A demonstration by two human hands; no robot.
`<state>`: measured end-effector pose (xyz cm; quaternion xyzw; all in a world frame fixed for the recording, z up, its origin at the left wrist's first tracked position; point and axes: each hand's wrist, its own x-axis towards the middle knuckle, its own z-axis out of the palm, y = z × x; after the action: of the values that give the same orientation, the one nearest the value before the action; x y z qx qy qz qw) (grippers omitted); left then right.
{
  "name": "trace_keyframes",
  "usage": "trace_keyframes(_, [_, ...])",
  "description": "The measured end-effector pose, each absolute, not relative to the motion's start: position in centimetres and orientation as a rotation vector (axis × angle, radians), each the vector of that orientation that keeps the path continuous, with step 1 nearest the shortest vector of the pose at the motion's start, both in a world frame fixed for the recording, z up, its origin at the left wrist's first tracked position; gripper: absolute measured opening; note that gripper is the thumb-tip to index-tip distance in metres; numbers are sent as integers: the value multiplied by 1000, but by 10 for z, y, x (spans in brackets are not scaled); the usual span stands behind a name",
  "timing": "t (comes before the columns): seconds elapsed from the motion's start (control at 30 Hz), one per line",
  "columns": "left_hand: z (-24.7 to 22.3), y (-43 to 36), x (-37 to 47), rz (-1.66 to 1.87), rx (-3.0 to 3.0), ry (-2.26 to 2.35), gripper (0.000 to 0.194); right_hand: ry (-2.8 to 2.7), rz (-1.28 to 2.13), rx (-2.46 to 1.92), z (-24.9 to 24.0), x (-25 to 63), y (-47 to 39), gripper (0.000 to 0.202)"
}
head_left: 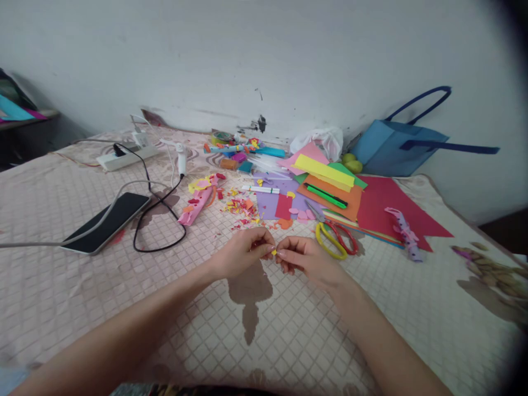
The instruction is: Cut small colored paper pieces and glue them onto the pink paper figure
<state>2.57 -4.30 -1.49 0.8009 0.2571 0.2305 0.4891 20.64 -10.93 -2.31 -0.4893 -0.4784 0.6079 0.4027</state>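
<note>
Between my two hands, over the quilted cloth, is a tiny yellow piece (274, 252), perhaps paper or foam. My left hand (246, 250) pinches it from the left with thumb and forefinger. From the other side, the fingertips of my right hand (307, 257) close on the same piece. Just right of my right hand lie scissors (338, 242) with yellow and red handles. Beyond my hands are scattered coloured scraps (243, 208), a red paper strip (284, 207) and pink cut-outs (302, 213) on a purple sheet (267, 199).
A green cutter (325, 196) rests on stacked coloured sheets. At the left lie a dark tablet-like device (109, 220), a black cable (154, 250), a power strip (126, 157) and a glue gun (181, 158). A blue bag (396, 148) stands against the wall at the right.
</note>
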Motion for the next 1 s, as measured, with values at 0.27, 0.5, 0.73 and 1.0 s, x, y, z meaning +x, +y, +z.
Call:
trace_keyframes(0.27, [-17,-44,27,597,1902,658,9,-1224,1437,-1259,-22,199,-110,15])
trace_keyframes(0.5, [-25,-45,30,663,1758,677,6,-1299,1245,-1333,-19,192,-112,12])
trace_keyframes(0.73, [-22,-44,30,628,1698,637,12,-1352,1143,-1386,-19,191,-112,8])
trace_keyframes(1.0, [-26,-42,31,603,1605,629,15,-1383,1130,-1355,-21,192,-110,9])
